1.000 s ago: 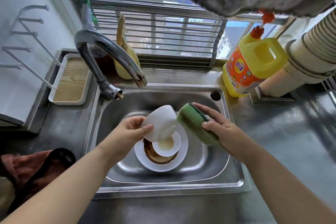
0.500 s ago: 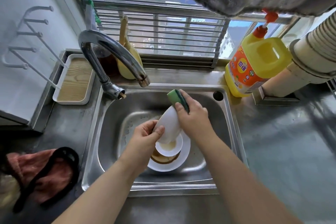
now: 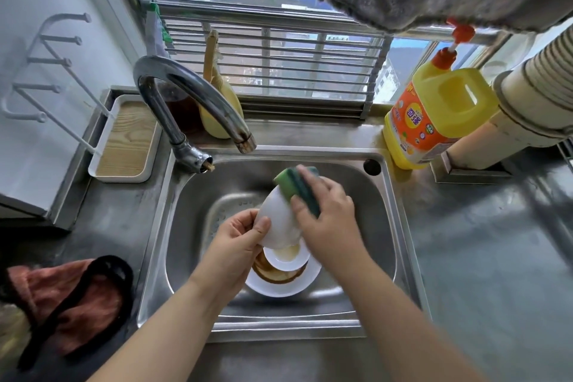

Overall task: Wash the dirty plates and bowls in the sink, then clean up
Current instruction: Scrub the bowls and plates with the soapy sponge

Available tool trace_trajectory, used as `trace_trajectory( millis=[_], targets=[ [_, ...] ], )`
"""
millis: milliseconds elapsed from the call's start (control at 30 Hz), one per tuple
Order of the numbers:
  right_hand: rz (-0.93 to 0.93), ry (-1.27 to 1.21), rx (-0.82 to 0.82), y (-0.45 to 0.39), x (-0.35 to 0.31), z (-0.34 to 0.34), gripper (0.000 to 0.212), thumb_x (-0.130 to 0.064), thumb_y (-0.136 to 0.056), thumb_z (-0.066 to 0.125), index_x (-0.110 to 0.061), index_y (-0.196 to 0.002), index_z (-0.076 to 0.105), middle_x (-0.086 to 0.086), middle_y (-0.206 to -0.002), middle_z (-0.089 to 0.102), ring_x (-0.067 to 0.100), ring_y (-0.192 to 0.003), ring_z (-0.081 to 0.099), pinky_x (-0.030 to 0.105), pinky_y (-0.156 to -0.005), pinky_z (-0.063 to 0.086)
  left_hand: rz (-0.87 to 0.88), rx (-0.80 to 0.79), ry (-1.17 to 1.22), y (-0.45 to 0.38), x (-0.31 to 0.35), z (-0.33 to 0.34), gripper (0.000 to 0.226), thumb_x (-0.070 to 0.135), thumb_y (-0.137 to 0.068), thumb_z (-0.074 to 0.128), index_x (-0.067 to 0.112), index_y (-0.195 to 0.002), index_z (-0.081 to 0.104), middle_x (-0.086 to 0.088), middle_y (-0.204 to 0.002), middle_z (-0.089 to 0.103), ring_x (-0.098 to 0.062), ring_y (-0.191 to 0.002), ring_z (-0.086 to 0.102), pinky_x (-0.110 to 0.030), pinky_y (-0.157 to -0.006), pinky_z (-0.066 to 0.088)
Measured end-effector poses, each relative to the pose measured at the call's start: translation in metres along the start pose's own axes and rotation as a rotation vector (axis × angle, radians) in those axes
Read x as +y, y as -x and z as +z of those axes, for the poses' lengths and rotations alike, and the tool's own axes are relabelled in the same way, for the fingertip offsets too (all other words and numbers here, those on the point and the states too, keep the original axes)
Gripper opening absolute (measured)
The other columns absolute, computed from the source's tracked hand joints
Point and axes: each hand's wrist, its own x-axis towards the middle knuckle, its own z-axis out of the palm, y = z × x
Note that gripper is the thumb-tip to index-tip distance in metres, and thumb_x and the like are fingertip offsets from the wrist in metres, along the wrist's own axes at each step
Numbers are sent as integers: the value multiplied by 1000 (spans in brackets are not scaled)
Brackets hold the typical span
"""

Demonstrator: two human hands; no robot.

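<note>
Over the steel sink point(image 3: 393, 226) my left hand point(image 3: 238, 239) grips a white bowl point(image 3: 276, 220), tilted on its side with its outside toward me. My right hand point(image 3: 328, 214) holds a green sponge point(image 3: 290, 184) pressed against the bowl's upper side. Below them in the basin lies a white plate point(image 3: 279, 287) smeared with brown sauce, with a small white dish point(image 3: 286, 257) holding yellowish residue on top of it. The bowl's inside is hidden.
A curved chrome faucet point(image 3: 186, 93) arches over the sink's back left. A yellow detergent bottle point(image 3: 434, 115) with a red pump stands at the back right. A white tray with a wooden base point(image 3: 124, 139) sits left. A reddish cloth with a black strap point(image 3: 68, 295) lies on the left counter.
My right hand brought the sponge from the right of the bowl onto it and now presses it on the bowl's upper side. My left hand turned the bowl more upright.
</note>
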Motion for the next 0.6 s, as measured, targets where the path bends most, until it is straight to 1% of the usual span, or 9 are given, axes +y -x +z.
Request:
trace_trajectory(
  millis=[67,100,133,200,267,367,433,533,600],
  targets=[
    [-192,209,47,22,-15,4,52,-52,-90,40,-51,-141,34,-2,-144,35,20,-123,32,36,-107,30,20,-41,-84,2,-1,1,21,16,-90,55,2,-100,67,-12,-91,70,-21,-88,63,-31,-83,51],
    [-237,241,58,21,-18,4,54,-55,-87,36,-51,-141,34,-3,-143,35,20,-121,33,36,-106,30,28,-55,-107,3,0,2,22,17,-91,54,2,-101,67,-12,-93,70,-21,-89,63,-31,-84,50],
    [-211,220,41,12,-19,0,53,-54,-88,38,-51,-141,34,-2,-141,37,21,-120,34,37,-106,31,38,-52,-113,3,1,3,23,17,-90,54,1,-101,66,-11,-91,70,-21,-88,63,-31,-82,51],
    [-35,-21,-23,-14,-15,-13,48,-42,-93,50,-48,-140,39,1,-136,45,21,-119,40,38,-107,35,51,-28,-92,2,5,4,26,17,-83,57,-1,-100,64,-9,-86,70,-21,-84,63,-28,-79,53],
    [223,-416,-113,-36,-8,-28,43,-30,-95,55,-39,-136,48,2,-130,55,20,-116,52,38,-103,43,36,-25,-13,1,9,3,26,16,-80,58,-1,-99,63,-10,-88,70,-22,-86,65,-31,-83,55],
    [459,-915,-215,-35,4,-31,34,-27,-98,50,-29,-131,55,7,-113,67,23,-98,65,37,-81,55,-36,-79,209,1,16,-3,21,21,-71,78,9,-88,72,-12,-97,70,-25,-93,68,-44,-88,55],
    [549,-1160,-206,-22,9,-24,29,-28,-100,45,-27,-126,56,8,-104,68,21,-87,65,34,-71,53,-76,-104,291,1,19,-3,28,22,-61,89,14,-83,74,-13,-104,69,-29,-99,67,-50,-88,54],
    [584,-1306,-151,-5,17,-14,32,-29,-100,44,-24,-129,56,8,-104,68,20,-88,64,34,-75,53,-134,-82,278,1,20,-2,6,17,-80,69,15,-86,69,-14,-106,66,-30,-98,65,-49,-81,57],
    [562,-1254,-129,-1,21,-10,35,-27,-99,46,-25,-134,52,9,-115,66,22,-96,65,36,-80,53,-155,-92,168,0,24,2,18,29,-91,56,16,-101,65,-13,-110,67,-29,-98,67,-45,-79,58]
  ],
)
